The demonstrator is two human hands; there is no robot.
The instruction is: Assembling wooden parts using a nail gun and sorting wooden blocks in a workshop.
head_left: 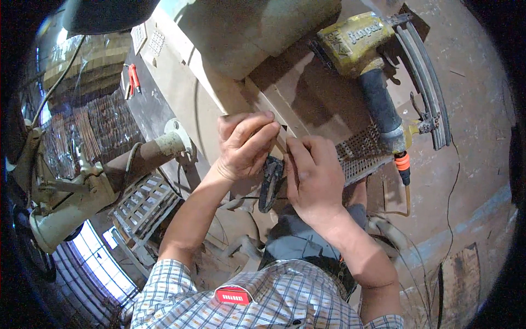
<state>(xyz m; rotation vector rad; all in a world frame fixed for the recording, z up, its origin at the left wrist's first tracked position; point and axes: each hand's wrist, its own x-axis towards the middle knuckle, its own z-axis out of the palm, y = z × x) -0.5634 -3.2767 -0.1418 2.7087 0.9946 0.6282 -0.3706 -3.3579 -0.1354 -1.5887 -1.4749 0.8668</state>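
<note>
The left hand [247, 143] and the right hand [316, 174] work close together, knuckles up and fingers bent inward, with a narrow gap between their fingertips. The fingers hide what they press on, so I cannot tell whether either hand grips anything. A pale strip [278, 109] runs from beyond the hands down to that gap, near the fingertips of both. A black loop [270, 183] sits between the hands on the side nearer the body, just beside the right fingers; whether it is held is unclear.

A pale board [205, 93] stretches away beyond the left hand. Farther out to the left, a red-handled tool [133, 79] lies on a grey tabletop [150, 107]. A thick metal arm [134, 160] points in from the left of the left hand, and a slatted crate [143, 205] stands below it, well apart from that hand.

Just right of the right hand is a perforated panel [366, 164]. Beyond it, up and to the right, is a yellow nail gun [356, 46] with a dark grip [379, 101], a long magazine [424, 82] and an orange fitting [402, 163] on a hose [407, 198].
</note>
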